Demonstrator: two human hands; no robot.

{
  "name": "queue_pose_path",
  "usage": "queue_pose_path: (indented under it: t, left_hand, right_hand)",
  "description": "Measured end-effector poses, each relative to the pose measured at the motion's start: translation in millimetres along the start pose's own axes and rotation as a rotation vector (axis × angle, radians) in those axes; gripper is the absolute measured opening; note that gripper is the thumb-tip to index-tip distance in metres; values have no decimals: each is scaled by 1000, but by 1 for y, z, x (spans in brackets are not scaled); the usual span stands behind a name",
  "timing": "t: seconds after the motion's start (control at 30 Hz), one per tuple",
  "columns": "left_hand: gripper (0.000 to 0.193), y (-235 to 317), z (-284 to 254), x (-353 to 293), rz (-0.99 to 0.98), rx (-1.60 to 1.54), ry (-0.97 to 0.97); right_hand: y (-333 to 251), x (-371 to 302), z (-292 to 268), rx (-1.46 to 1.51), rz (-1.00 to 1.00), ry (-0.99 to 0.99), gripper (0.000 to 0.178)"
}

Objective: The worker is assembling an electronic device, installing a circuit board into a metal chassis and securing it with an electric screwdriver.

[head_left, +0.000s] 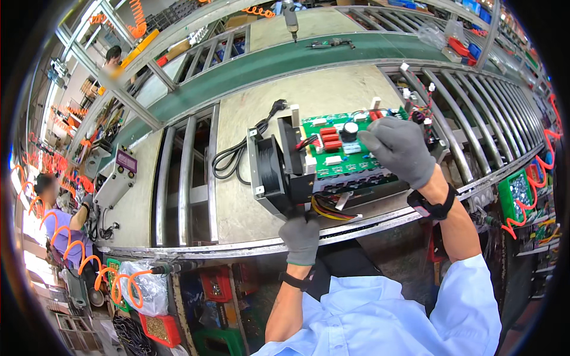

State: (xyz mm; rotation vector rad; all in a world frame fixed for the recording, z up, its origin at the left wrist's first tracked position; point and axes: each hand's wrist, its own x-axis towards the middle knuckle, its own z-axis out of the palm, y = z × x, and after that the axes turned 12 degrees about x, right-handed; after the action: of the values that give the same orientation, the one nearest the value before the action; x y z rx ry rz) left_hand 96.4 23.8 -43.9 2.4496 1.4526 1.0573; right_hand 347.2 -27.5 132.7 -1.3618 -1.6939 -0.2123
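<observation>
In front of me lies a black metal device chassis with a green circuit board (323, 127) on top, carrying red parts and a round black capacitor (349, 131). A black fan (270, 169) is fixed at its left end. My right hand (399, 149), in a grey glove, is curled closed over the board's right part; whatever its fingers hold is hidden. At the near left corner of the chassis, my left hand (298, 240), also gloved, is closed beside the black housing. What it grips cannot be made out. Coloured wires (335, 209) hang from the near side.
A black power cord (237, 153) lies coiled left of the fan. Metal rollers (187, 178) flank the work board (356, 83) on both sides. Beyond runs a green conveyor belt (249, 65), with an electric screwdriver (290, 21) hanging over it. Another person (65, 228) works at far left.
</observation>
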Motion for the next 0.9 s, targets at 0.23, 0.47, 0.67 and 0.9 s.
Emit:
queue_pose_path:
  t: [0.23, 0.47, 0.67, 0.9]
  left_hand:
    - [12, 5, 0, 0, 60, -29, -65]
    - [10, 2, -1, 2, 119, 35, -113]
    - [12, 7, -4, 0, 110, 109, -180]
    - [15, 1, -5, -2, -41, 81, -169]
  right_hand:
    - [4, -9, -11, 9, -59, -58, 25]
    - [-5, -16, -12, 6, -135, -100, 21]
    - [-3, -15, -7, -56, -90, -130, 19]
    - [-12, -19, 4, -102, -165, -77, 20]
